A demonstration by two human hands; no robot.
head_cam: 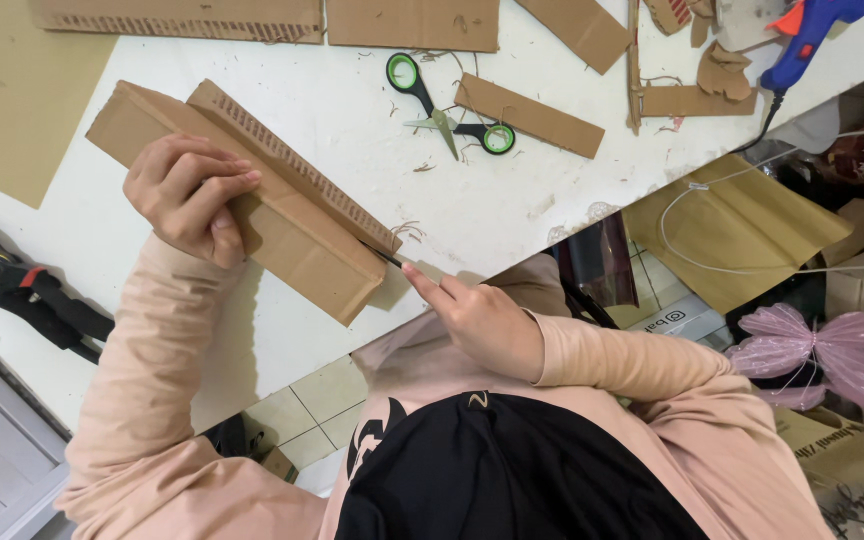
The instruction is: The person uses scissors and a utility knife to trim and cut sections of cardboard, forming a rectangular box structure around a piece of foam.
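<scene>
1. The left hand (190, 197) is curled shut over a folded cardboard piece (252, 200), pressing it onto the white surface (512, 200) at the near left.
2. The right hand (477, 320) is closed around what seems to be a thin blade (387, 258), its tip touching the cardboard's near right corner.
3. Green-handled scissors (447, 105) lie farther off, beside a cardboard strip (530, 116).
4. A blue glue gun (807, 35) rests at the far right.

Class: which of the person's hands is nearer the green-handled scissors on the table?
Right. The right hand works just below the scissors; the left hand grips the cardboard piece, farther left.
</scene>
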